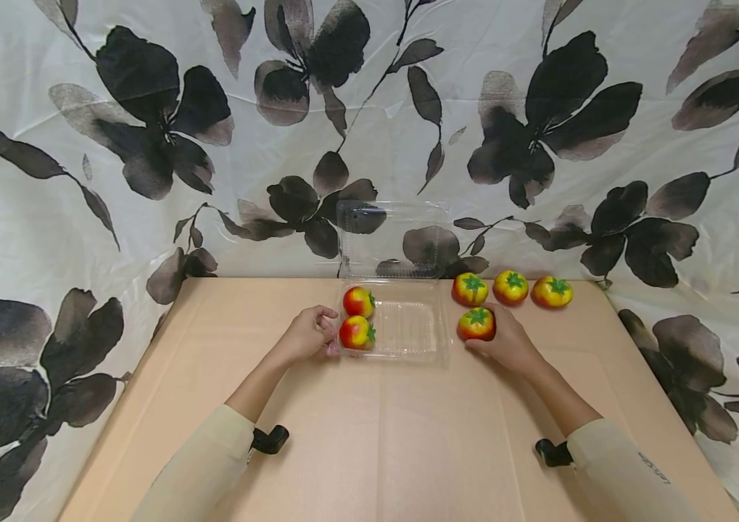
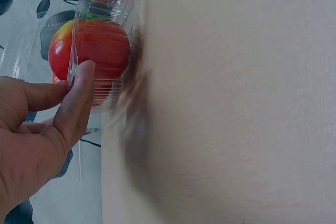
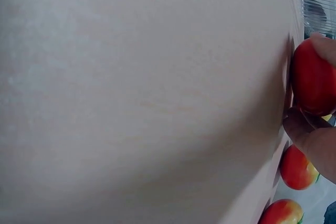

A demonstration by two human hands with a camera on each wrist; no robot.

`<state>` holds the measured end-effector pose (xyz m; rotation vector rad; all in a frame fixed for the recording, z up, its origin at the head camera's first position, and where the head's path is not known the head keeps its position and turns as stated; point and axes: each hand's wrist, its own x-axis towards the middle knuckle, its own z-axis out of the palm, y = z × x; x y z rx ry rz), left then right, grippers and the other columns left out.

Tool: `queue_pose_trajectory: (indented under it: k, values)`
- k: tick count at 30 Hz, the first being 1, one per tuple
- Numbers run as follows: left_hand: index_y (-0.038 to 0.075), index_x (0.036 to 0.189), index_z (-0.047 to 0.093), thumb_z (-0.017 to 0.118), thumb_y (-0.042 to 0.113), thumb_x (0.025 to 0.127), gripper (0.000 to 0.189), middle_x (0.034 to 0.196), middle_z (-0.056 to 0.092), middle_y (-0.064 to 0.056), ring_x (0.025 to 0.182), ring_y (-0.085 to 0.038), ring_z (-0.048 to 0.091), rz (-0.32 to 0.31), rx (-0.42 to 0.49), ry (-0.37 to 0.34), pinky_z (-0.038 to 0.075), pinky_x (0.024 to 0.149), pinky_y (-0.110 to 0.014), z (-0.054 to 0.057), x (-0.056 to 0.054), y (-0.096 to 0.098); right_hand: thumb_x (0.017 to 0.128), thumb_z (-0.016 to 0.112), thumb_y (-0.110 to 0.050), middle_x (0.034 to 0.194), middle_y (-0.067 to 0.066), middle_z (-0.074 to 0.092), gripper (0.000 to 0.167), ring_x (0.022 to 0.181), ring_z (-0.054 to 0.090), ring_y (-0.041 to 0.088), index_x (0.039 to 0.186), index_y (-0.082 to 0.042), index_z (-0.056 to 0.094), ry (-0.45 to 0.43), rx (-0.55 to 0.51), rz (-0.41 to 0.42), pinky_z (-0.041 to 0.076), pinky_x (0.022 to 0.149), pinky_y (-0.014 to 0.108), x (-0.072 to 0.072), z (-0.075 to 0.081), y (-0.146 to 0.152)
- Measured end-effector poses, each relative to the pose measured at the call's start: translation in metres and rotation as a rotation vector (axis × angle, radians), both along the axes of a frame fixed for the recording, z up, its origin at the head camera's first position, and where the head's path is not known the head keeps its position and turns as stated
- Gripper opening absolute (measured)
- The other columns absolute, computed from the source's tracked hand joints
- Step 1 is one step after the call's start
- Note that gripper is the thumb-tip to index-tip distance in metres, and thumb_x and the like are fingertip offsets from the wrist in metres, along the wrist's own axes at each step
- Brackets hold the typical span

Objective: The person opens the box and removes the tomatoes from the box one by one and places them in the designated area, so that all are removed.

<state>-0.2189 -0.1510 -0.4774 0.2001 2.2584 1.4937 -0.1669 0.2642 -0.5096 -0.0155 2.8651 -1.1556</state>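
Observation:
A clear plastic clamshell container [image 1: 411,319] stands at the table's far side with its lid [image 1: 402,235] raised behind it. Two red-and-yellow tomatoes with green tops, one behind the other, lie along its left side: the rear tomato [image 1: 357,301] and the front tomato [image 1: 357,333]. My left hand [image 1: 306,336] pinches the container's left rim between thumb and finger, as the left wrist view shows beside a tomato [image 2: 100,48]. Right of the container, my right hand [image 1: 514,346] grips another tomato [image 1: 476,324] from its right side; the right wrist view shows thumb and fingers around this tomato [image 3: 313,80].
Three more tomatoes sit in a row along the back edge, right of the container: a left one [image 1: 470,288], a middle one [image 1: 510,288] and a right one [image 1: 552,291]. The light wooden-toned table [image 1: 376,435] ends at a white cloth [image 1: 421,145] with dark flowers.

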Motion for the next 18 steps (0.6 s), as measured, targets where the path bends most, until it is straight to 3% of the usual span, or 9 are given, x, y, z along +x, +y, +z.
queue_pose_trajectory:
  k: [18]
  values:
    - [-0.009, 0.136, 0.051, 0.057, -0.008, 0.097, 0.039, 0.097, 0.062, -0.022, 0.07, -0.027, 0.073, -0.004, 0.012, 0.0, 0.065, 0.064, -0.034, 0.0016, 0.0003, 0.0004, 0.085, 0.086, -0.03, 0.144, 0.026, 0.047, 0.092, 0.129, 0.05, 0.043, 0.152, 0.004, 0.031, -0.028, -0.044, -0.001, 0.04, 0.116, 0.062, 0.0005, -0.0026, 0.0018]
